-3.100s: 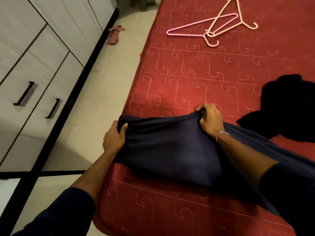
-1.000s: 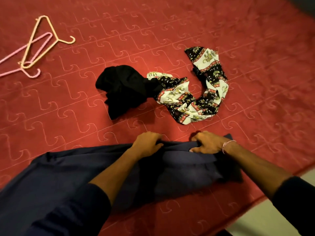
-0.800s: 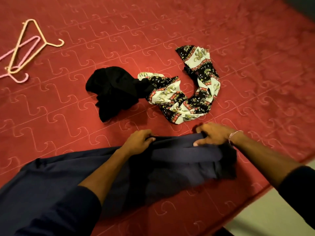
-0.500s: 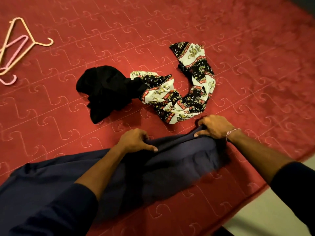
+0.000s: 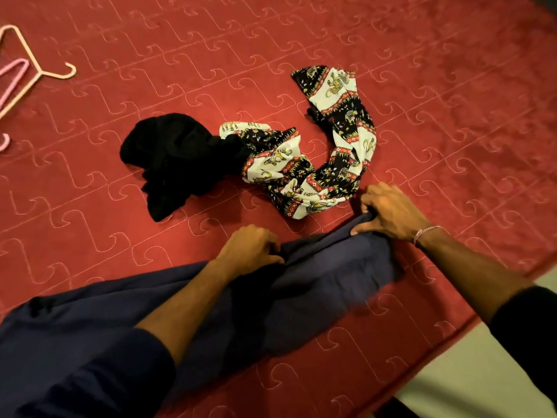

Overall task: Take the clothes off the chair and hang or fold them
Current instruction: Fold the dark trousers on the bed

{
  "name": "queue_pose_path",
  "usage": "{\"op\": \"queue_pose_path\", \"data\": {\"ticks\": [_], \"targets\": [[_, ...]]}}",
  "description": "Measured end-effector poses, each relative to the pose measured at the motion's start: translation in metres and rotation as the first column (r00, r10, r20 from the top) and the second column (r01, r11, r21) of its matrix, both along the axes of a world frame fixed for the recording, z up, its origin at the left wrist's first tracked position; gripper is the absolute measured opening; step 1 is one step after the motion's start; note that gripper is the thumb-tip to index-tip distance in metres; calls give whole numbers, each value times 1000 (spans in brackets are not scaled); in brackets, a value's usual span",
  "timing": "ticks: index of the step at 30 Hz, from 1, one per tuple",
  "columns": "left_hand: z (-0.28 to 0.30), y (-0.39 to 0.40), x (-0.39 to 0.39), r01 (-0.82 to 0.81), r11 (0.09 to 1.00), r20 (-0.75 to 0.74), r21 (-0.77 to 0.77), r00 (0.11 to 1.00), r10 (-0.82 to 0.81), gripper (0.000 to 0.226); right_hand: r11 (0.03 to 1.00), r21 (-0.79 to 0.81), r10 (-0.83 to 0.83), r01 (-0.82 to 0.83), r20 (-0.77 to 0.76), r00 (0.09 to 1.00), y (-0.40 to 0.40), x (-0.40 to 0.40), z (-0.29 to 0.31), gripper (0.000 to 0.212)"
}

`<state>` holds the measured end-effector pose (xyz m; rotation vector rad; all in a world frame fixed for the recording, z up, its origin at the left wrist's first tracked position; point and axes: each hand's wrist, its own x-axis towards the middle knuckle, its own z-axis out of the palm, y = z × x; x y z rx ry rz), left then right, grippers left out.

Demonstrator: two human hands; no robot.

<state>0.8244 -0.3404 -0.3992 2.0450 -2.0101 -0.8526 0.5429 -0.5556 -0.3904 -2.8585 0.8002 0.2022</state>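
While each hand pinches it, soft navy cloth drapes the quilted bed.

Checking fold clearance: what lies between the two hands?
Head view: a bunched edge of the navy garment spans from the left hand to the right hand; both grip it.

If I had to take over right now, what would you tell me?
Left hand: grips the top edge of the navy garment.
Right hand: grips the same edge, further right.
The navy garment lies stretched across the near side of the red bed, not yet folded.
A crumpled black garment and a patterned cloth lie beyond the hands, touching each other.
Two hangers lie at the far left, with nothing on them.
Done: clothes are on the bed.
Left: fold or hang all three.
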Motion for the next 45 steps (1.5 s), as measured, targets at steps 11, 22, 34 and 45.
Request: {"op": "queue_pose_path", "data": {"ticks": [11,22,34,45], "targets": [[7,-9,-23,80,996,187,26,979,-83,14,961,-278,24,-8,54,998,23,-13,0,72],[-8,-19,-4,-312,945,-71,103,945,320,15,838,55,-546,543,58,836,34,-3,1,76],[-14,-10,-12,-265,955,-34,-133,964,263,21,532,435,-805,726,-8,594,19,1,-10,26],[-5,14,-26,57,995,125,-85,991,-46,36,905,392,-138,164,-95,986,39,-19,2,33]]}}
